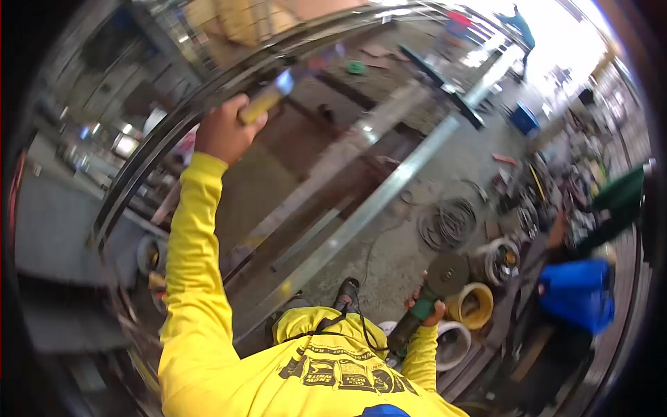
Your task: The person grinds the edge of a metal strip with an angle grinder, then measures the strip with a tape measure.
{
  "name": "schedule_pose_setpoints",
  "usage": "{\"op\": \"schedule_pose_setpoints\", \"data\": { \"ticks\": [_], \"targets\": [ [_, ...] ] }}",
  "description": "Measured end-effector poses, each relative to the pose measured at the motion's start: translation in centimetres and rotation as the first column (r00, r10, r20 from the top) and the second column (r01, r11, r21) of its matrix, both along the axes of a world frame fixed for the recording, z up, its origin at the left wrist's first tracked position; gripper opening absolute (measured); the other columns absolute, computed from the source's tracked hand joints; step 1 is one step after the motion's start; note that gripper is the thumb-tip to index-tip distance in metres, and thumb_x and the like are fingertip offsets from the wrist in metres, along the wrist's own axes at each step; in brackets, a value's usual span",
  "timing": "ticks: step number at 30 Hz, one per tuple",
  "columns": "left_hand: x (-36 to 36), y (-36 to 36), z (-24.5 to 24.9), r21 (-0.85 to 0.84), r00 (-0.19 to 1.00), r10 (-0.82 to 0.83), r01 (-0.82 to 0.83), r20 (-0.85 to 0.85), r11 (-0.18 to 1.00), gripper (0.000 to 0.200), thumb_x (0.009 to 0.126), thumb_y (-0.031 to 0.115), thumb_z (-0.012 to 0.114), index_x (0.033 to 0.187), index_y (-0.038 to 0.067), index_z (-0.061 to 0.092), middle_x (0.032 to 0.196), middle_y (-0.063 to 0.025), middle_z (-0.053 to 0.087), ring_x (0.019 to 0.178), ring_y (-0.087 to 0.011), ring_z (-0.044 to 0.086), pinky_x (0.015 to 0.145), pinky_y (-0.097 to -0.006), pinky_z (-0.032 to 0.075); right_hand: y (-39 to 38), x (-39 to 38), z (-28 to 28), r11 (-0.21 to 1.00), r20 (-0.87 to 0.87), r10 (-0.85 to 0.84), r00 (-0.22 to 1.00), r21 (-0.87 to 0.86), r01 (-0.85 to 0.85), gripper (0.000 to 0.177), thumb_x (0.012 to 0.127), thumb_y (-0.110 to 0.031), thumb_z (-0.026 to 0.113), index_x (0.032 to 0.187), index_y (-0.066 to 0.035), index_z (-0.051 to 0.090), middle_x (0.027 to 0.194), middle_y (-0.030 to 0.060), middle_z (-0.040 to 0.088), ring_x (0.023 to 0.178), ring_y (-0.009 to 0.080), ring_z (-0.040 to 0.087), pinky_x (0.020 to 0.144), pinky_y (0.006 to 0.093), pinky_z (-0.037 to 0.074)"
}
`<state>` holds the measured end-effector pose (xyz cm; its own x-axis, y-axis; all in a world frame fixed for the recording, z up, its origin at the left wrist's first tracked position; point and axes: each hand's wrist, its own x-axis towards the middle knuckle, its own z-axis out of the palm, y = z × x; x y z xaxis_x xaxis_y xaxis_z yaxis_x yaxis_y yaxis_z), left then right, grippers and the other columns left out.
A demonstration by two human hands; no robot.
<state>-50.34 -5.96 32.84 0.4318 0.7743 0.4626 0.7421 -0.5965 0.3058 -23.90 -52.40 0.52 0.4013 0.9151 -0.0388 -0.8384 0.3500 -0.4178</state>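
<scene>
The left hand (226, 128) is up and out in front, fingers closed round the handle of a yellow-handled tool (262, 104); its far end is too blurred to make out. The right hand (427, 311), low by the body, is wrapped round a green angle grinder (415, 320), its one dark disc (447, 276) just beside the rim of a yellow bucket (472, 306).

Between the hands, a long pale metal bar (375, 201) slants away over the grey concrete floor (389, 243), its far end near a dark crosspiece (445, 87). A second long bar (333, 163) runs roughly alongside it, on the left.

On the floor to the right there's one coil of cable (447, 224). Two pale buckets sit by the yellow one: an open bucket (453, 346) nearer the body, and a filled bucket (501, 259) farther off. Two blue things stand over that way, a large container (578, 295) and a smaller bin (523, 119) beyond the heaped clutter (577, 167). One other person (517, 31) is at the bright far end of the workshop, well apart from these hands.
</scene>
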Motion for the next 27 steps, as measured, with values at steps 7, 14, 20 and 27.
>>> {"op": "schedule_pose_setpoints", "data": {
  "ticks": [7,14,20,27],
  "targets": [
    [11.9,-2.3,-13.9,-0.290,0.925,-0.314,0.246,-0.215,0.925,0.051,0.080,0.055,0.079,0.076,0.007,0.063,0.071,-0.0198,0.066,0.074,-0.0448,0.065,0.061,-0.0498,0.049,-5.8,3.5,-2.2,0.952,0.120,-0.210,0.970,-0.201,0.231,0.068,0.081,-0.043,0.073,0.127,0.003,0.051,0.109,0.0195,0.059,0.089,0.0333,0.065,0.078,0.0442,0.056],
    [19.1,0.7,-24.6,-0.659,0.784,-0.577,0.312,-0.229,0.685,0.055,0.081,0.063,0.076,0.090,0.008,0.076,0.073,-0.0149,0.069,0.069,-0.0351,0.068,0.066,-0.0429,0.052,-4.8,6.1,1.5,0.861,0.167,-0.396,0.903,-0.275,0.428,0.075,0.085,-0.052,0.068,0.129,0.006,0.052,0.109,0.0221,0.062,0.088,0.0336,0.067,0.075,0.0424,0.057],
    [24.9,4.8,-28.2,-0.832,0.643,-0.687,0.138,-0.337,0.537,0.071,0.073,0.072,0.076,0.093,0.004,0.078,0.076,-0.0141,0.072,0.075,-0.0322,0.071,0.072,-0.0430,0.054,-3.0,10.3,2.6,0.843,0.177,-0.410,0.895,-0.300,0.446,0.082,0.091,-0.060,0.060,0.137,0.007,0.046,0.125,0.0246,0.057,0.095,0.0359,0.067,0.082,0.0465,0.057],
    [28.1,4.3,-29.1,-0.778,0.569,-0.690,0.133,-0.448,0.615,0.070,0.073,0.071,0.076,0.094,0.004,0.077,0.076,-0.0151,0.072,0.079,-0.0345,0.071,0.075,-0.0460,0.054,0.6,19.2,1.5,0.917,0.286,-0.186,0.940,-0.294,0.271,0.087,0.085,-0.053,0.073,0.140,0.007,0.043,0.128,0.0254,0.057,0.101,0.0369,0.066,0.083,0.0480,0.058]
  ]
}}
